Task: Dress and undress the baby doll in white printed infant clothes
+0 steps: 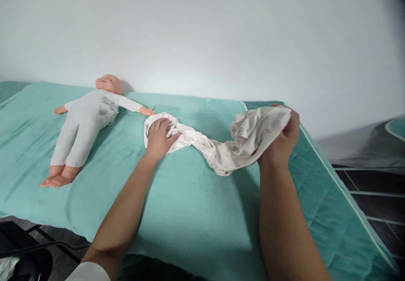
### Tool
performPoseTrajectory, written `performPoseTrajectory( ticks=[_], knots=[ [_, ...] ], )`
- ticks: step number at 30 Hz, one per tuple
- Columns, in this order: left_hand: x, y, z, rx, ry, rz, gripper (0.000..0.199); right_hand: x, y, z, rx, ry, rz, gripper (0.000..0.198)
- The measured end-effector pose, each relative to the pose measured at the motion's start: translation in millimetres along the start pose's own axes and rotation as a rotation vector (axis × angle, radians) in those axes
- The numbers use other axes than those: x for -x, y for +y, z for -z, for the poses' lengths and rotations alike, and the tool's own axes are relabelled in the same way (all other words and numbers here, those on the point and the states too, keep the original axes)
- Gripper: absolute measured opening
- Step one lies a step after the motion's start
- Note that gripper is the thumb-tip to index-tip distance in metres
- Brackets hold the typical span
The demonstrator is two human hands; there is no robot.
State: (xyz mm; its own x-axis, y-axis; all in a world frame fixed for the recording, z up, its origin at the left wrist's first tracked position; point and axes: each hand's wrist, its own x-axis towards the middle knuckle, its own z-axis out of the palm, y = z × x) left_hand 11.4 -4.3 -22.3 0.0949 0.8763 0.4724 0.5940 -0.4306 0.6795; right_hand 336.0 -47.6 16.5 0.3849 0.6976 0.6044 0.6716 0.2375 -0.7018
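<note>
Pale garment point(221, 154): left hand point(158, 140) palm-down, right hand point(281, 148) raised, gripping.

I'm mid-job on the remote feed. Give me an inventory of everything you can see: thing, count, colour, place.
doll: 1, pinkish with white body, left, on its back
garment: 1, off-white, centre, bunched lengthwise
light cover: 1, pale green, beneath doll
quilted cover: 1, darker green, right end
wall: 1, whitish, behind
tiles: several, dark, right edge
unclear item: 1, green, right edge
unclear object: 1, black, lower left
sleeve: 1, white, bottom, left arm
left grip: 1, bare, resting on garment's left end
right grip: 1, bare, holding garment's right end
</note>
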Motion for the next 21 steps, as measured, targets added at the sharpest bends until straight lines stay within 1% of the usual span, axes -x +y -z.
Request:
performPoseTrajectory(
  ticks=[1, 2, 3, 4, 5, 6, 8, 10, 13, 14, 16, 17, 18, 19, 20, 21],
  knots=[
    [-1, -2, -1, -0.022, 0.004, 0.008, 0.033, 4, 6, 6, 0.031, 0.003, -0.013, 0.043],
    [-1, -4, -1, -0.029, 0.012, 0.009, 0.026, 9, 11, 12, 0.080, -0.042, -0.012, 0.039],
    [-1, -4, -1, -0.019, 0.021, 0.006, 0.019, 17, 16, 17, 0.149, -0.132, 0.003, 0.036],
    [-2, -4, 0, 0.008, 0.034, 0.005, 0.013, 26, 19, 21, 0.227, -0.251, 0.032, 0.036],
    [-2, -2, 2, 0.053, 0.056, 0.018, 0.009, 35, 21, 24, 0.294, -0.343, 0.070, 0.040],
    [-2, 0, 4, 0.113, 0.094, 0.048, 0.007, 45, 21, 26, 0.355, -0.404, 0.107, 0.047],
    [-3, 5, 8, 0.262, 0.217, 0.152, 0.011, 62, 17, 27, 0.447, -0.454, 0.141, 0.061],
    [-3, 7, 12, 0.420, 0.368, 0.261, 0.019, 72, 9, 31, 0.484, -0.459, 0.115, 0.061],
    [-3, 4, 17, 0.607, 0.543, 0.345, 0.029, 69, -2, 48, 0.450, -0.426, 0.093, 0.052],
    [-3, 3, 18, 0.644, 0.581, 0.358, 0.031, 66, -4, 58, 0.446, -0.384, 0.105, 0.050],
    [-5, 0, 18, 0.687, 0.628, 0.374, 0.033, 60, -2, 83, 0.485, -0.244, 0.119, 0.050],
    [-6, -1, 18, 0.701, 0.635, 0.380, 0.033, 59, 2, 95, 0.527, -0.166, 0.110, 0.052],
    [-6, -1, 17, 0.713, 0.634, 0.385, 0.034, 59, 8, 106, 0.578, -0.118, 0.085, 0.054],
    [-7, -1, 17, 0.722, 0.628, 0.388, 0.035, 62, 16, 116, 0.622, -0.127, 0.059, 0.056],
    [-7, 0, 16, 0.728, 0.622, 0.390, 0.036, 66, 25, 124, 0.656, -0.190, 0.034, 0.057],
    [-7, 1, 16, 0.730, 0.620, 0.387, 0.037, 72, 33, 129, 0.676, -0.292, 0.018, 0.058]
  ],
)
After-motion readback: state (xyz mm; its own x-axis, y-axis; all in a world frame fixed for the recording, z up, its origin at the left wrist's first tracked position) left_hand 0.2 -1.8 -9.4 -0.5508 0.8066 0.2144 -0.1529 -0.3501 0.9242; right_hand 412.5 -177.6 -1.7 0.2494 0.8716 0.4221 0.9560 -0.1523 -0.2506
